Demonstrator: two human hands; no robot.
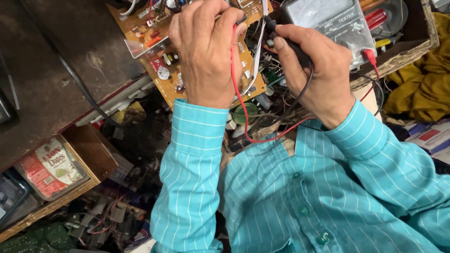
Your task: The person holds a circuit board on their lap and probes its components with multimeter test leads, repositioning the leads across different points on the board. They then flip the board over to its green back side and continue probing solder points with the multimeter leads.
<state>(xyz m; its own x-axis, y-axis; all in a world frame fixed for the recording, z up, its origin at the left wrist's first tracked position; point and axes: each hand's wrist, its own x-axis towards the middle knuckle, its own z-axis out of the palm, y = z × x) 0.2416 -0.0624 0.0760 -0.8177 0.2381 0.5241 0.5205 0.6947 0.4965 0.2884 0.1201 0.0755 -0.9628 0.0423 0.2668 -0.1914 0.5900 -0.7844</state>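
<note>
You hold 2 probes over the brown circuit board: the red-leaded probe buried in your fist, the black probe slanting toward the board's right edge.

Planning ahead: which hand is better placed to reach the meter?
Probably the right hand: it holds the black probe beside the meter; the left hand holds the red lead over the circuit board, farther off.

Hands with probes over circuit board
</note>
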